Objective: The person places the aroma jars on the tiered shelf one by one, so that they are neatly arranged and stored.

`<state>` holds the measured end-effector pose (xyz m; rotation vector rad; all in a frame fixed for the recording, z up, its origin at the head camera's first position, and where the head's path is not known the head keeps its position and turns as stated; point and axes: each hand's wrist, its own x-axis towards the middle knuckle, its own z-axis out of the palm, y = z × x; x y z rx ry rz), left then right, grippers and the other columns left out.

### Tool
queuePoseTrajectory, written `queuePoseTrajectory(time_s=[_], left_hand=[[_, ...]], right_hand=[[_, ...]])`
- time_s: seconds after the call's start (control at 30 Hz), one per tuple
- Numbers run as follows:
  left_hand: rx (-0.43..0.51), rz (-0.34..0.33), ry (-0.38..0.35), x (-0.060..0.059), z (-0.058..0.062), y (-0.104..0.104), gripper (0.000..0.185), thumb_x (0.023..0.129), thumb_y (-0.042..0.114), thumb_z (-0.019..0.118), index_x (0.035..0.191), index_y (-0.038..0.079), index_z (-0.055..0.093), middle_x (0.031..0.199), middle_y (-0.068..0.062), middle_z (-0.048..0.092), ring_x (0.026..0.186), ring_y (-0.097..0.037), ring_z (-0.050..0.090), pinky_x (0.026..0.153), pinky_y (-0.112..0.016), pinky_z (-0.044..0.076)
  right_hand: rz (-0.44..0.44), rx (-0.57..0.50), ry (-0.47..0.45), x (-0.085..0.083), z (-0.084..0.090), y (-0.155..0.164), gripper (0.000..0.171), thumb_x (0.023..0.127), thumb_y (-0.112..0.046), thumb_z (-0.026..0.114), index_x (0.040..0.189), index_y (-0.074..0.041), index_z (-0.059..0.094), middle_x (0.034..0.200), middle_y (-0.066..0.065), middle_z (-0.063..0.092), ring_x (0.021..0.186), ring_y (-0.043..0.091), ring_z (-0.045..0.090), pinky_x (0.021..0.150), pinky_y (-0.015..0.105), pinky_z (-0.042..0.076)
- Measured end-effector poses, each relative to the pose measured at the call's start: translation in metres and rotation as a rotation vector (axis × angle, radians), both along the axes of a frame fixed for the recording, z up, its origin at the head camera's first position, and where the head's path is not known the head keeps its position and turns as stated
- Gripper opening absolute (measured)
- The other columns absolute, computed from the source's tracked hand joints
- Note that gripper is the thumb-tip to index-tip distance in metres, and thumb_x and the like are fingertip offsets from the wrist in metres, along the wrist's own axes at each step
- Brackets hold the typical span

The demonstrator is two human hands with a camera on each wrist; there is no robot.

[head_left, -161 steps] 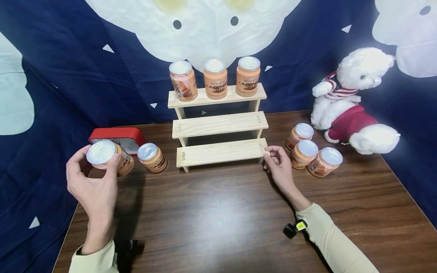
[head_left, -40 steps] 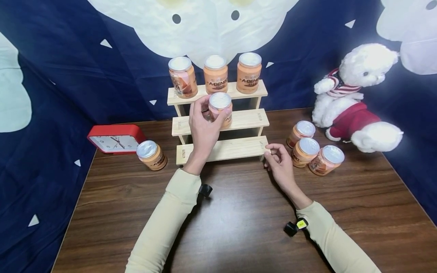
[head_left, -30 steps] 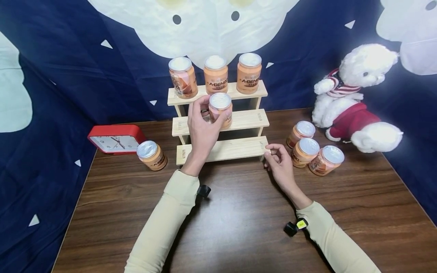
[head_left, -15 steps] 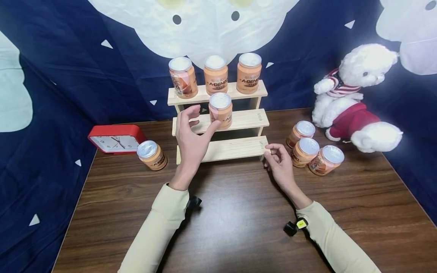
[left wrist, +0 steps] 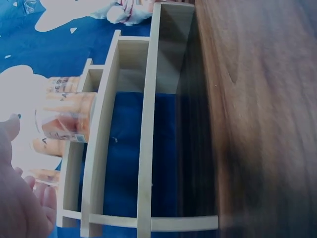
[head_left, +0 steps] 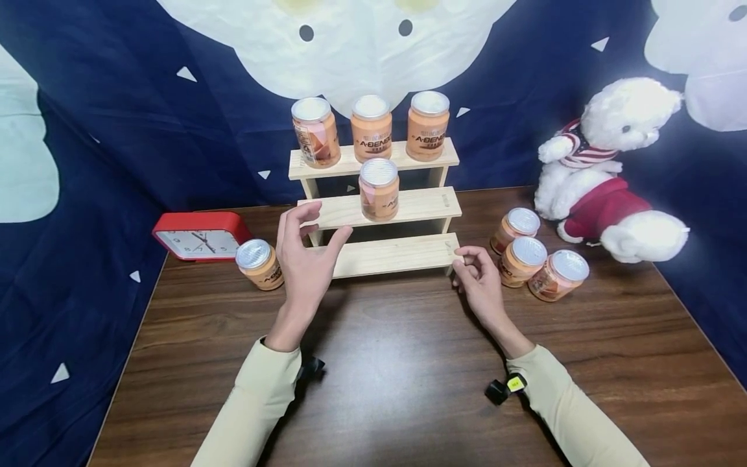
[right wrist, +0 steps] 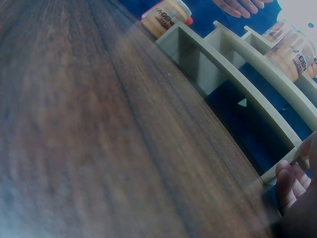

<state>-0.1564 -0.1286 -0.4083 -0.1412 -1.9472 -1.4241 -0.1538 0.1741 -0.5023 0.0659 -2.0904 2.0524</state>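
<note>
A three-step wooden display stand point(head_left: 397, 253) stands at the middle of the table. On its middle step sits an orange jar with a silver lid point(head_left: 379, 194), upright and apart from any hand. My left hand point(head_left: 305, 263) hovers in front of the stand's left side, thumb and fingers spread with nothing between them; in the left wrist view that hand point(left wrist: 22, 203) is at the lower left edge. My right hand point(head_left: 481, 285) pinches the right end of the lowest step; in the right wrist view its fingers point(right wrist: 286, 186) curl at that corner.
Three similar jars point(head_left: 371, 133) line the top step. One jar point(head_left: 260, 266) stands left of the stand by a red clock point(head_left: 201, 235). Three more jars point(head_left: 522, 261) cluster at the right, near white plush bears point(head_left: 607, 175). A dark blue curtain point(head_left: 233, 130) hangs behind.
My left hand carried a jar from the left by the clock to the middle step, let it go there, and drew back to the lower left. The right hand has stayed put.
</note>
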Motion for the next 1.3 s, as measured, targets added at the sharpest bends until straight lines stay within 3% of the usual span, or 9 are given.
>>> queuePoseTrajectory(time_s=[0.1, 0.33, 0.6, 0.73, 0.93, 1.3], left_hand=[[-0.011, 0.016, 0.006, 0.007, -0.001, -0.005, 0.056, 0.086, 0.013, 0.098, 0.133, -0.001, 0.071, 0.128, -0.017, 0.068, 0.121, -0.025, 0.064, 0.099, -0.044, 0.055], [-0.036, 0.048, 0.040, 0.021, 0.000, -0.020, 0.053, 0.087, 0.009, 0.096, 0.132, -0.002, 0.071, 0.128, -0.019, 0.068, 0.117, -0.030, 0.064, 0.100, -0.029, 0.052], [-0.057, 0.160, 0.045, 0.028, 0.004, -0.054, 0.052, 0.085, 0.009, 0.096, 0.130, -0.003, 0.073, 0.124, -0.020, 0.069, 0.116, -0.023, 0.064, 0.102, -0.026, 0.051], [-0.080, 0.215, -0.003, 0.031, 0.003, -0.073, 0.056, 0.086, 0.012, 0.096, 0.134, -0.002, 0.071, 0.128, -0.020, 0.068, 0.120, -0.021, 0.063, 0.104, -0.026, 0.051], [-0.141, 0.282, -0.105, 0.037, -0.005, -0.096, 0.062, 0.085, 0.012, 0.096, 0.139, -0.001, 0.068, 0.135, -0.023, 0.065, 0.119, -0.030, 0.062, 0.098, -0.020, 0.046], [-0.197, 0.292, -0.285, 0.041, -0.021, -0.112, 0.064, 0.090, 0.016, 0.092, 0.143, -0.004, 0.063, 0.135, -0.029, 0.059, 0.119, -0.038, 0.058, 0.096, -0.027, 0.038]], right_hand=[[-0.001, 0.002, -0.010, 0.000, 0.000, 0.000, 0.022, 0.106, 0.010, 0.063, 0.128, 0.014, 0.059, 0.089, 0.001, 0.061, 0.062, 0.008, 0.059, 0.055, 0.018, 0.048], [0.001, -0.003, -0.025, -0.001, 0.002, 0.000, 0.021, 0.107, 0.009, 0.063, 0.127, 0.013, 0.059, 0.088, 0.003, 0.061, 0.062, 0.009, 0.059, 0.055, 0.018, 0.048], [0.003, 0.010, -0.028, -0.002, 0.002, 0.000, 0.022, 0.108, 0.007, 0.062, 0.128, 0.013, 0.059, 0.089, 0.000, 0.061, 0.062, 0.009, 0.059, 0.055, 0.018, 0.048], [0.004, 0.005, -0.026, 0.000, 0.002, 0.000, 0.022, 0.107, 0.009, 0.063, 0.129, 0.012, 0.060, 0.090, 0.002, 0.061, 0.062, 0.010, 0.059, 0.055, 0.018, 0.048], [0.009, 0.003, -0.023, 0.001, 0.001, 0.000, 0.022, 0.107, 0.008, 0.063, 0.129, 0.012, 0.060, 0.090, 0.002, 0.061, 0.063, 0.011, 0.060, 0.056, 0.018, 0.049], [0.005, 0.002, -0.015, 0.001, 0.001, 0.001, 0.022, 0.106, 0.009, 0.064, 0.128, 0.012, 0.060, 0.089, 0.000, 0.062, 0.063, 0.010, 0.059, 0.055, 0.018, 0.049]])
